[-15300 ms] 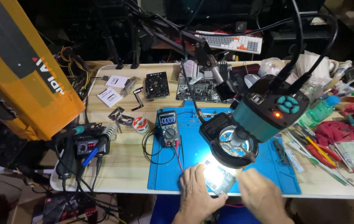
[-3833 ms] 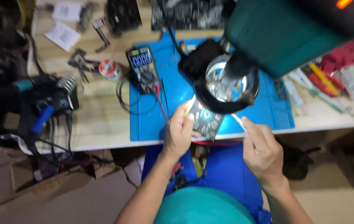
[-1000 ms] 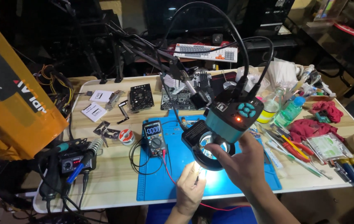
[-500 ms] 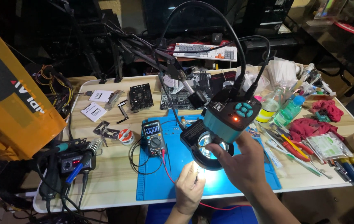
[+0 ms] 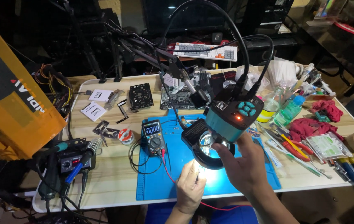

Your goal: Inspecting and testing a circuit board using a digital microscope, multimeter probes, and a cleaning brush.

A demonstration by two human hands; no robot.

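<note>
Reaching up from the near edge, the right hand (image 5: 243, 166) cups the underside of the teal-bodied microscope camera (image 5: 233, 116), its fingers curled around the black ring light (image 5: 208, 147) at the bottom of the unit; the grip is closed on the ring's rim, with the thumb toward the lens. The camera hangs on a black jointed boom arm (image 5: 173, 68) that comes down from the back of the pale wooden worktop (image 5: 102, 182), and an orange lamp glows on its face.

The left hand (image 5: 191, 188) lies lower, on the blue rectangular silicone work mat (image 5: 160, 178), directly under the ring light. Its fingers are drawn together around something small in the glare of the light; what it pinches cannot be told, because the bright patch washes it out. A thin red lead (image 5: 166, 166) runs across the mat from the hand's side toward the black handheld multimeter (image 5: 154, 137) with its lit blue display, which lies on the mat's far left corner.

Left of the mat, well apart from both hands, sit a small spool of solder wire (image 5: 124, 136) and a black soldering station (image 5: 71, 159) with blue-handled irons. To the right lie red-handled hand tools (image 5: 295, 147), crumpled red cloths (image 5: 316, 124) and a clear green plastic bottle (image 5: 289, 111). A large orange box-shaped case (image 5: 13, 97) stands at the left edge.
</note>
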